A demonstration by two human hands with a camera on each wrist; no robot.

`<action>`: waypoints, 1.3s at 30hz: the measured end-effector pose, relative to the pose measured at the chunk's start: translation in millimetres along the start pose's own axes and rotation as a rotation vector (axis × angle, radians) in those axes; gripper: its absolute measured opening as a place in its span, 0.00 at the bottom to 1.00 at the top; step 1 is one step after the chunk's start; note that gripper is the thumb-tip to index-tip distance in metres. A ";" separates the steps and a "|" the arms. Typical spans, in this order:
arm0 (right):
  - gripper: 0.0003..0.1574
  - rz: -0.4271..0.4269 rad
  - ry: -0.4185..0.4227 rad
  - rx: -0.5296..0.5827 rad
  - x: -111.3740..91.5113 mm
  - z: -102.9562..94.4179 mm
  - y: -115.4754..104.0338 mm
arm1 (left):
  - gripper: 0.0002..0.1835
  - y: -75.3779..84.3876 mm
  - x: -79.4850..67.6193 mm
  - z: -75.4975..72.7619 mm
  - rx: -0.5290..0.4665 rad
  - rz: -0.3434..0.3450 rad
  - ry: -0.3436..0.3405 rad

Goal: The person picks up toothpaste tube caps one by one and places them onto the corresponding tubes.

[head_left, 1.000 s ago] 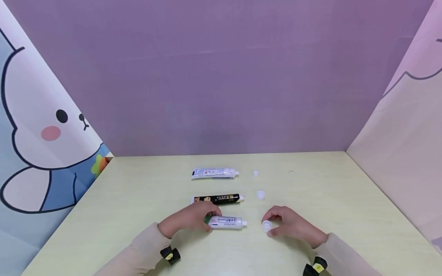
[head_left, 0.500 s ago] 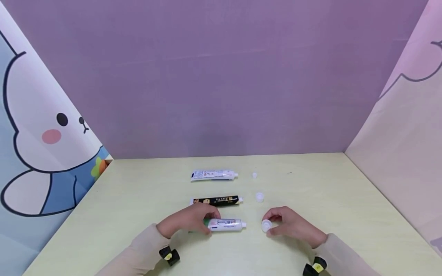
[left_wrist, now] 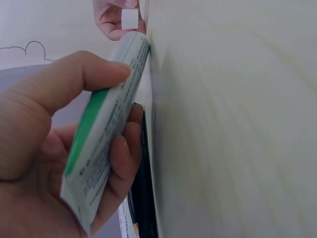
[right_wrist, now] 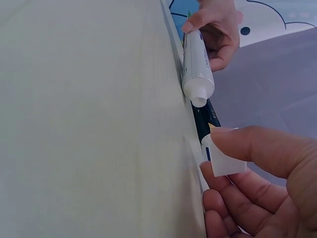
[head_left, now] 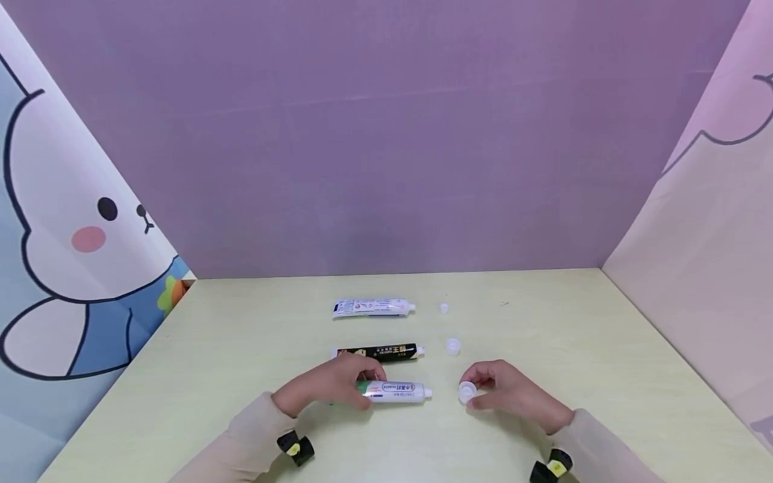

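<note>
My left hand (head_left: pixel 339 382) grips a white toothpaste tube (head_left: pixel 397 392) with a green end, thumb on one side and fingers round the other. Its bare nozzle (right_wrist: pixel 199 97) points right, toward my right hand (head_left: pixel 513 394). Between thumb and fingertips of that right hand is a white cap (head_left: pixel 467 392), apart from the nozzle by a short gap. In the left wrist view the tube (left_wrist: pixel 114 114) lies across the palm, its flat crimped end nearest the camera. The right wrist view shows the cap (right_wrist: pixel 225 157) pinched under the thumb.
Behind the left hand lies a black toothpaste tube (head_left: pixel 386 352), uncapped, with a white cap (head_left: pixel 453 346) to its right. Farther back, a white and blue tube (head_left: pixel 373 307) has a small cap (head_left: pixel 443 308) beside it. A purple panel (head_left: pixel 386 134) rises at the table's (head_left: pixel 241 335) far edge.
Both hands keep their holds and stay nearly in place. The tubes and caps farther back appear slightly lower in the view than a second ago, as does the panel's edge.
</note>
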State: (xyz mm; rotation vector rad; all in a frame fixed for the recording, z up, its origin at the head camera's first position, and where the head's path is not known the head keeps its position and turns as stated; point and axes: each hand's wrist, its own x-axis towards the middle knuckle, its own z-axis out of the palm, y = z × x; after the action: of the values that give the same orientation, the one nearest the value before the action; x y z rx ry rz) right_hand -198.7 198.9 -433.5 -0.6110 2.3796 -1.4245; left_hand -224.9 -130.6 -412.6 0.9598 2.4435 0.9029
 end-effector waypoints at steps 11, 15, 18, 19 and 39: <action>0.14 -0.019 -0.011 0.037 3.3 -5.4 2.4 | 0.19 -1.6 2.6 -5.2 0.027 0.027 0.057; 0.13 -0.019 0.004 0.052 3.9 -8.0 0.5 | 0.18 1.8 2.9 -12.2 0.022 0.079 0.088; 0.14 -0.012 0.005 0.071 3.5 -8.8 -0.6 | 0.17 3.9 1.9 -16.4 0.003 0.109 0.100; 0.15 -0.011 0.009 0.076 3.2 -9.1 -1.4 | 0.17 4.6 1.5 -17.4 0.000 0.114 0.104; 0.22 -0.160 0.084 -0.013 10.9 -18.1 -20.9 | 0.16 15.3 1.5 -29.6 -0.024 0.126 0.154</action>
State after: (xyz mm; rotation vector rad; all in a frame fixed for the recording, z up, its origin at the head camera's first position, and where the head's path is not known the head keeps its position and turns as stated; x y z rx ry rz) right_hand -212.2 198.4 -407.0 -0.7751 2.4543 -1.5285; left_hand -234.5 -133.6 -380.8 1.0828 2.5157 1.0833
